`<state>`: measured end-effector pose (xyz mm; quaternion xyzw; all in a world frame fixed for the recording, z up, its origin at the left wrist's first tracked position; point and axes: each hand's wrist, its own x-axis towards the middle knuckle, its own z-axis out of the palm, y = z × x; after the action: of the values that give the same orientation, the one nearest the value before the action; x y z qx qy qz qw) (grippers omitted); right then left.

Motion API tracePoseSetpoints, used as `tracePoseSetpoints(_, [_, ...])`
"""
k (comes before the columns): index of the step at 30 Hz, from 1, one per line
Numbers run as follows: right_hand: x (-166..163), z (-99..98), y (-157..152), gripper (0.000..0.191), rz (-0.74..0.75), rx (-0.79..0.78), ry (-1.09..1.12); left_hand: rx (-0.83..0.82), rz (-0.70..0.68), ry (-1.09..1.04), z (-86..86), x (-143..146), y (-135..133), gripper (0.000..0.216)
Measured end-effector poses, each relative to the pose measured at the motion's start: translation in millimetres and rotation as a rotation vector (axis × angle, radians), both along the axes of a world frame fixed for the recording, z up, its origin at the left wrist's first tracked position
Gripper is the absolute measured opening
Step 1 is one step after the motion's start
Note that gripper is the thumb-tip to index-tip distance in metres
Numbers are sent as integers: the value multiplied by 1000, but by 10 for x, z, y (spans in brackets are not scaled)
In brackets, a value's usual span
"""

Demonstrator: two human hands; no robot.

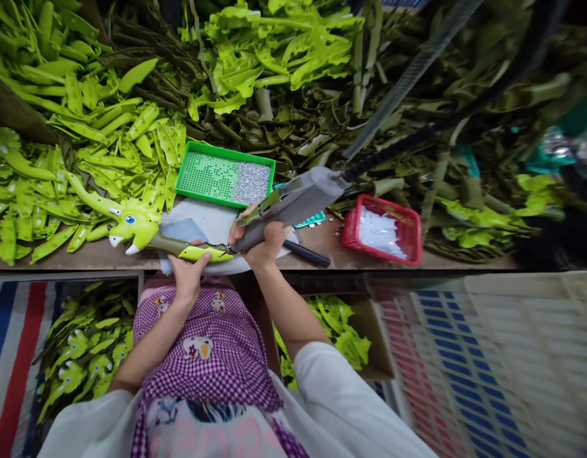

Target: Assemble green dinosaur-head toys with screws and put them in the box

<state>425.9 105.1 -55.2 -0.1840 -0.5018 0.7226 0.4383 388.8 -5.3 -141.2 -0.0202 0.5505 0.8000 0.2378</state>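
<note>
My left hand [188, 266] grips the handle end of a lime-green toy dinosaur piece [140, 226] with a blue eye and white horns, lying on a white pad [212, 219] at the bench's front edge. My right hand [259, 242] is wrapped round a grey powered screwdriver [297, 200] with a black hose running up to the right. Its tip points down-left at the toy's handle, close to my left thumb. A black pen-like rod [306, 254] lies just right of that hand.
A green tray [225, 175] with small screws sits behind the pad, a red basket [383, 230] of white bits to the right. Heaps of green plastic parts [83, 127] cover the bench. Boxes of finished green toys [83, 346] stand below. A white crate [488, 356] is at lower right.
</note>
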Motion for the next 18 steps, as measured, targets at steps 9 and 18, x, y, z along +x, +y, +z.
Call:
tracePoseSetpoints(9, [-11,-58,-20,58,6,11,3,12,4,5,-15,0,-2,68])
tracePoseSetpoints(18, [-36,-152,-29,64,5,36,-69,-26,3,12,8,3,2,70])
